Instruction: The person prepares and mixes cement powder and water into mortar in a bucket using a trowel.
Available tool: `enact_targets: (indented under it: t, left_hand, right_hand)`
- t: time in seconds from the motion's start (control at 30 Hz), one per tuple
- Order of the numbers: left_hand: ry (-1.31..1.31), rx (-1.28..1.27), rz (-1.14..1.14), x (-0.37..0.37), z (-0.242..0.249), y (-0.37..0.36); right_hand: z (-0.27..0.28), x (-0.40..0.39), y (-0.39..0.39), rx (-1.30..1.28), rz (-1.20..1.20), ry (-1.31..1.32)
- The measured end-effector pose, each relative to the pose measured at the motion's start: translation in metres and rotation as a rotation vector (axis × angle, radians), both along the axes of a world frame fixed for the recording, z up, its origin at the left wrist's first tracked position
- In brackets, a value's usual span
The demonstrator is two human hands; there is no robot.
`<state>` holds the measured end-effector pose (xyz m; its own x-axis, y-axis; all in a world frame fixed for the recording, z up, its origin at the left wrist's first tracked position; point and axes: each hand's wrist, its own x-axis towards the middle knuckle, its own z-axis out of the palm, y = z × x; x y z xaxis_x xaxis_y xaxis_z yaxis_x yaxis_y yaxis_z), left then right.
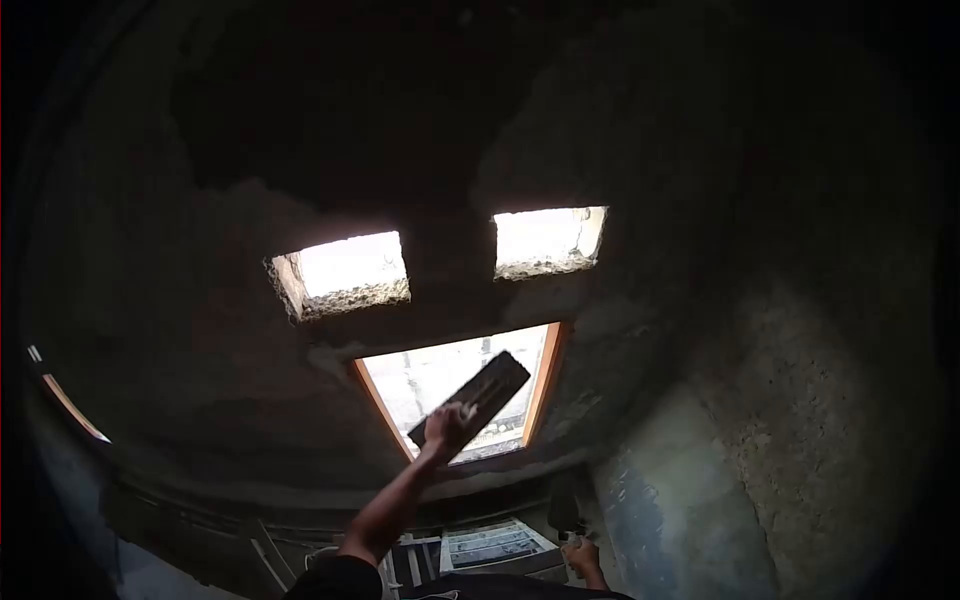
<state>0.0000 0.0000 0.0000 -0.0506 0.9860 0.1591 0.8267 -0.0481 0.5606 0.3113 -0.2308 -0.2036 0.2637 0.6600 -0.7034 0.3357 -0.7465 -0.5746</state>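
My left hand is raised in front of the window, its fingers wrapped round the handle of a long rectangular plastering float. The float is tilted, its far end pointing up and right, and it overlaps the bright window opening in this view. Low on the right, near my body, my right hand is closed round the handle of a trowel with a dark blade standing upward. Dim light hides the details of the blade.
Ahead rises a dark wall with patchy plaster. A wood-framed window sits below two rough square openings, one on the left and one on the right. Below are slatted boards; a rough side wall stands at right.
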Motion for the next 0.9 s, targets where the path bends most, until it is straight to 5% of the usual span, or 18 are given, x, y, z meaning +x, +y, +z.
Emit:
enact_targets:
  t: [0.1,0.2,0.5,0.7,0.83,0.9]
  left_hand:
    - [-0.088,-0.368,0.031,-0.002,-0.061,-0.03]
    - [0.037,-0.357,0.03,-0.001,-0.124,-0.068]
    - [-0.094,-0.606,-0.209,-0.005,-0.183,-0.133]
    - [-0.182,-0.619,-0.224,-0.004,-0.212,-0.139]
    - [-0.287,-0.649,-0.188,0.002,-0.236,-0.135]
    - [-0.4,-0.705,-0.185,0.006,-0.238,-0.134]
  right_hand:
    - [0.0,-0.017,0.008,0.123,0.143,-0.131]
    - [-0.008,-0.029,0.013,0.201,0.22,-0.235]
    - [-0.056,-0.04,0.009,0.38,0.51,-0.245]
    - [-0.085,-0.051,0.007,0.293,0.37,-0.344]
    - [-0.054,-0.054,-0.001,0.276,0.3,-0.291]
    - [-0.036,-0.072,-0.008,0.518,0.059,-0.167]
